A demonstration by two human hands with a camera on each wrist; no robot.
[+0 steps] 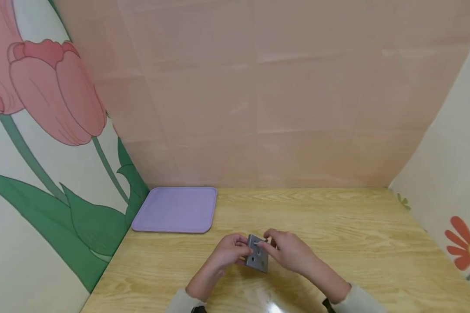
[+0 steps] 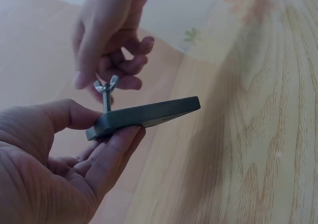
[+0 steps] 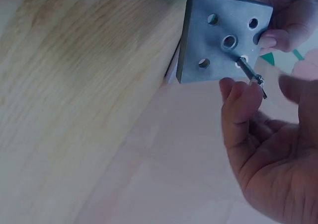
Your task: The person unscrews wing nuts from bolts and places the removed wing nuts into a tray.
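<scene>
A square grey metal plate [image 3: 223, 15] with several holes is held up above the table. My left hand [image 2: 54, 159] grips one edge, thumb on one face and fingers beneath the other. A threaded bolt [image 3: 244, 66] stands out from a corner hole of the plate, with a silver wing nut [image 2: 106, 85] at its outer end. My right hand [image 1: 291, 252] is at this bolt. In the right wrist view its curled forefinger touches the wing nut, while the thumb stands apart from it. The right hand is slightly blurred in the left wrist view.
A purple tray [image 1: 176, 211] lies at the back left of the wood-grain table [image 1: 337, 226]. A pinkish sheet [image 1: 278, 95] hangs behind the table. Flower-patterned panels stand at left and right.
</scene>
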